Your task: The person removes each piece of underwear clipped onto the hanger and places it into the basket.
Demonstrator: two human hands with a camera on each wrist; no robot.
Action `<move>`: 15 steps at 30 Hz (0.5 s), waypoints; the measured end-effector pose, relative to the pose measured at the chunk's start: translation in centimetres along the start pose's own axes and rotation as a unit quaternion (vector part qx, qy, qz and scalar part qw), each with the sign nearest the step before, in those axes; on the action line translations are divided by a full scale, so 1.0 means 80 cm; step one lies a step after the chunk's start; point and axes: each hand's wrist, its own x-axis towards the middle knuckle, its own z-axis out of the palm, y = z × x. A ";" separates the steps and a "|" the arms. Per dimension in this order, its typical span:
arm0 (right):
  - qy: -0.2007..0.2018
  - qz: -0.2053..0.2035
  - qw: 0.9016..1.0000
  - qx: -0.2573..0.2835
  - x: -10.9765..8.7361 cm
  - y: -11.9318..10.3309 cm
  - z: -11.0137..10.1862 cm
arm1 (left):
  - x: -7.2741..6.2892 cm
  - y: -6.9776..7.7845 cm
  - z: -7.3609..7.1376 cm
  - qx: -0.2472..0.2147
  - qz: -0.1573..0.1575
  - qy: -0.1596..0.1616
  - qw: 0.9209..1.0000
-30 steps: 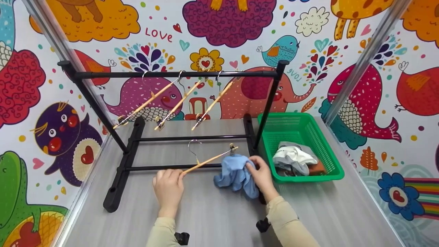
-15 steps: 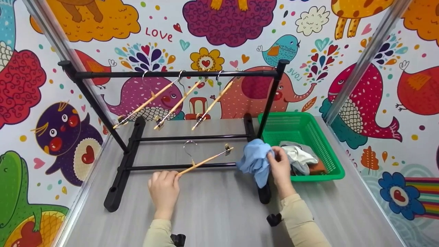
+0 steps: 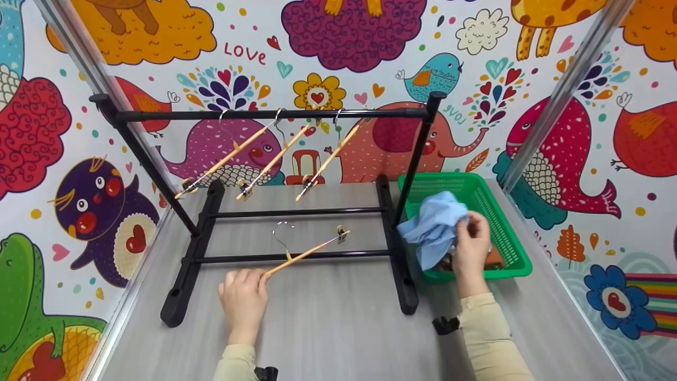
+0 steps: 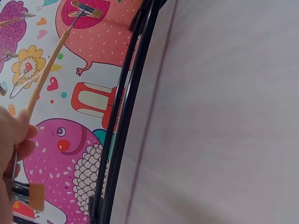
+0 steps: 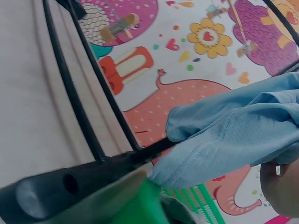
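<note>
My left hand (image 3: 243, 301) grips one end of a wooden clip hanger (image 3: 301, 256), its metal hook pointing up and a clip at the far end. The left wrist view shows the same hanger (image 4: 44, 79) running up from my fingers, with one clip beside the hand. My right hand (image 3: 472, 251) pinches a crumpled light blue cloth garment (image 3: 436, 225) over the near part of the green basket (image 3: 515, 272). In the right wrist view the blue garment (image 5: 233, 126) droops in folds from the hand at the right edge.
A black garment rack (image 3: 185, 115) stands on the grey table, with several wooden hangers (image 3: 338, 156) on its top bar. An orange-brown piece of cloth (image 3: 495, 259) shows inside the basket. Cartoon-printed panels (image 3: 349, 32) enclose the back and sides.
My right hand has carried the blue garment rightward, from beside the hanger to over the basket. The left hand has drifted slightly left and nearer with the hanger.
</note>
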 end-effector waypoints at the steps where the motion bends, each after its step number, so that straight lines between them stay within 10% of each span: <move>1: 0.006 0.001 1.000 0.007 0.003 -0.003 -0.002 | 0.000 -0.001 -0.001 0.001 0.000 0.001 1.000; 15: 0.087 0.019 0.996 0.018 0.037 -0.030 -0.030 | -0.005 -0.022 -0.019 0.020 -0.018 -0.007 1.000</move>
